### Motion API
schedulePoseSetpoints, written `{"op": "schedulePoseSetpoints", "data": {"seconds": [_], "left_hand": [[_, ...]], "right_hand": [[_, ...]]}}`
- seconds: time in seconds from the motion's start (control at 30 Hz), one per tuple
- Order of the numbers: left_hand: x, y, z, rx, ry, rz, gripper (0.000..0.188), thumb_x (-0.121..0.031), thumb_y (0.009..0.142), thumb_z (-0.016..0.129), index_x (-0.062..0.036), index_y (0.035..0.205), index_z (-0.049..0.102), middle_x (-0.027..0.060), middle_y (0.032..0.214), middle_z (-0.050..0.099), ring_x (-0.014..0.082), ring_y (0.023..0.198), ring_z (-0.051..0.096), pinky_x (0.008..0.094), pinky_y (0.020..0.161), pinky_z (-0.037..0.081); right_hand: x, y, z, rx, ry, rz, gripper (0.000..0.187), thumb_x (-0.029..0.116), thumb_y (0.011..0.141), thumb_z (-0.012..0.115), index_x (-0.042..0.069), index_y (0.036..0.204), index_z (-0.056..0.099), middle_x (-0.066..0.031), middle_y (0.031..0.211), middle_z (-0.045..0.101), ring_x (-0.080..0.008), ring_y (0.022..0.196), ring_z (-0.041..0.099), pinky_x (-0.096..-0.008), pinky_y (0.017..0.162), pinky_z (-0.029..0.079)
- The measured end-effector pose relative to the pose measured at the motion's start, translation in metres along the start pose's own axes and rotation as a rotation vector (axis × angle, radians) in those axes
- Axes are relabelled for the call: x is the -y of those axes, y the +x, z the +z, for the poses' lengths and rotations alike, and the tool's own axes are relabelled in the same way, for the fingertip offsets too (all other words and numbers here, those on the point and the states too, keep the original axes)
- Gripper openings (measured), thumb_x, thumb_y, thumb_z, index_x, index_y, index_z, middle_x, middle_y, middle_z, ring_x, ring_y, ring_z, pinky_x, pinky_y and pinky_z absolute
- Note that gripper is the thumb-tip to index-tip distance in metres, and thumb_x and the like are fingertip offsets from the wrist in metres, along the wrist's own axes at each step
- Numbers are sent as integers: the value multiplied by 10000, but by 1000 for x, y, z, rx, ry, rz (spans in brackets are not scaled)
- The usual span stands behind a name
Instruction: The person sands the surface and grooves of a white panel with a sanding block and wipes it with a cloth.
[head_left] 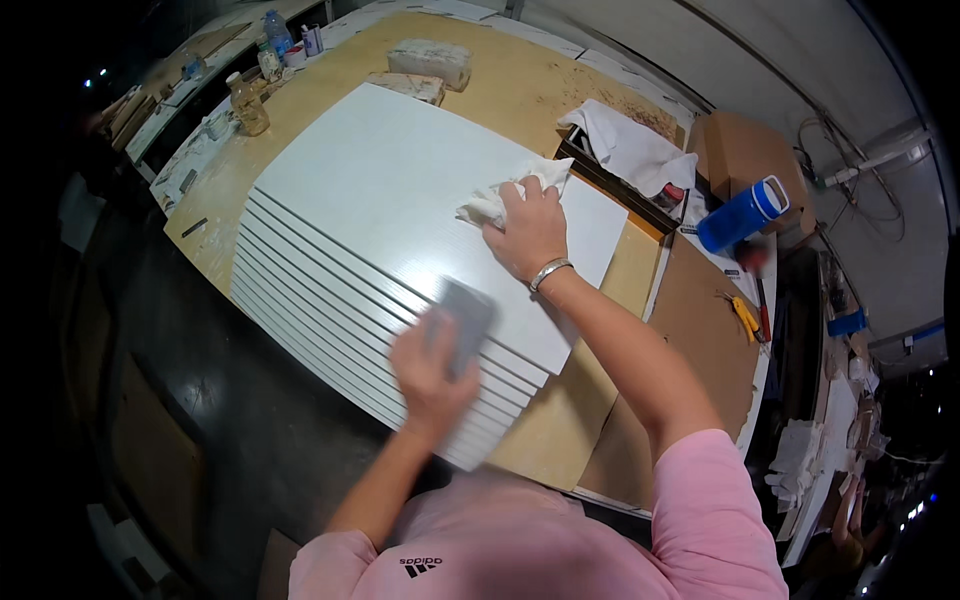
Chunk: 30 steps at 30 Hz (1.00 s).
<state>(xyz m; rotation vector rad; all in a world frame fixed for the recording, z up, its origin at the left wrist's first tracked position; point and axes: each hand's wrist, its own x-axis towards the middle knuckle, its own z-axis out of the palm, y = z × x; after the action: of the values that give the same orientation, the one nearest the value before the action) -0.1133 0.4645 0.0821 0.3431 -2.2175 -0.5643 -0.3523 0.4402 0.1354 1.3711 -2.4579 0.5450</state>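
White panels (360,170) lie fanned out in a stepped stack across the workbench, their near edges showing as several parallel strips. Blurred by motion, my left hand (432,375) grips a grey rectangular sanding pad (467,310) over the stepped edges. My right hand (535,230), with a bracelet at its wrist, is closed on a crumpled white cloth (487,206) and rests on the top panel near its right side. Part of the cloth is hidden under the fingers.
Two blocks (430,62) sit beyond the panels. A dark tray (640,200) with a white rag (625,150) stands at the right, near a blue bottle (742,215), a cardboard box (735,150) and yellow-handled pliers (744,318). Bottles (248,105) line the far left.
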Motion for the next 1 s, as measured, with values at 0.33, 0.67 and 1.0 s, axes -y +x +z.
{"op": "schedulePoseSetpoints", "data": {"seconds": [0.33, 0.67, 1.0], "left_hand": [[152, 15, -72, -306, 407, -385, 618, -96, 720, 731, 4, 1311, 579, 264, 1276, 600, 425, 1105, 560, 515, 988, 413], [121, 7, -56, -73, 265, -2, 593, -236, 663, 738, -108, 1235, 653, 208, 1253, 629, 342, 1058, 600, 493, 924, 416], [204, 41, -105, -57, 259, -93, 641, -249, 720, 752, -119, 1333, 618, 220, 1274, 587, 417, 1117, 550, 526, 962, 426]], "right_hand": [[8, 3, -12, 28, 41, 29, 413, 286, 770, 767, 112, 1119, 633, -145, 1174, 548, -353, 1046, 513, -469, 910, 453], [-3, 2, 2, -39, 23, 27, 411, 235, 720, 751, 71, 1081, 642, -162, 1192, 552, -367, 1009, 519, -467, 879, 471], [4, 6, -1, -7, 18, 65, 423, 207, 697, 757, 50, 1069, 631, -177, 1209, 553, -375, 1000, 516, -464, 859, 477]]}}
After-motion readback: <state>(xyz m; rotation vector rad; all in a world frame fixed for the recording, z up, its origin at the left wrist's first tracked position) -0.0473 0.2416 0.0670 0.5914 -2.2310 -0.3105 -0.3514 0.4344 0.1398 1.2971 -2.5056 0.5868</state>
